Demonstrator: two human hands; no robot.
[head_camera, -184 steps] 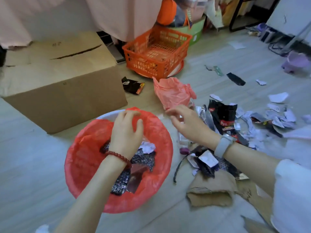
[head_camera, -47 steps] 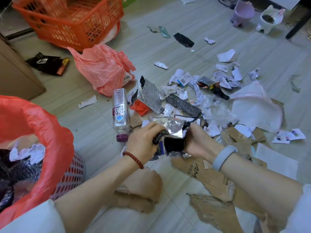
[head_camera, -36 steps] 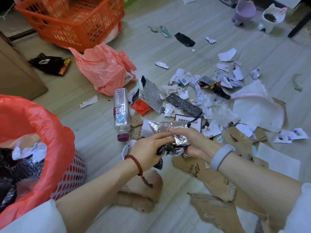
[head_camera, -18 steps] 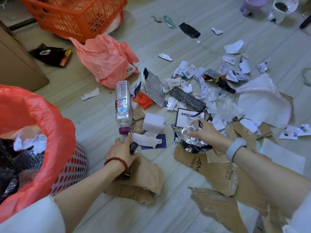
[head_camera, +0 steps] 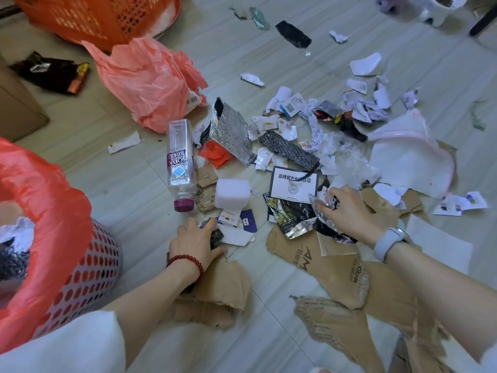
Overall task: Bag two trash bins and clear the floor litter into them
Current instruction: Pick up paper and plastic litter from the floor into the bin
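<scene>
A perforated bin (head_camera: 88, 273) lined with a red bag (head_camera: 45, 200) stands at the left and holds wrappers. Litter covers the floor: a clear soda bottle (head_camera: 179, 162), a white foam block (head_camera: 231, 194), a silver foil pouch (head_camera: 231, 133), paper scraps and torn brown cardboard (head_camera: 330, 267). My left hand (head_camera: 196, 242) rests low on the floor, fingers closed on a small dark wrapper beside white cards. My right hand (head_camera: 347, 211) grips a crumpled clear plastic wrapper (head_camera: 317, 204) over dark foil packets. A loose pink bag (head_camera: 150, 82) lies crumpled further back.
An orange crate (head_camera: 107, 14) stands at the top left and a cardboard box corner (head_camera: 18, 109) at the left edge. A black snack wrapper (head_camera: 51, 72) lies near the box. A white zip bag (head_camera: 411, 157) lies at the right. Two small pots sit at the top right.
Both hands parted from the shared foil bundle. My left hand dropped to the floor near the bottle cap and closed on a dark wrapper; my right kept the clear plastic.
</scene>
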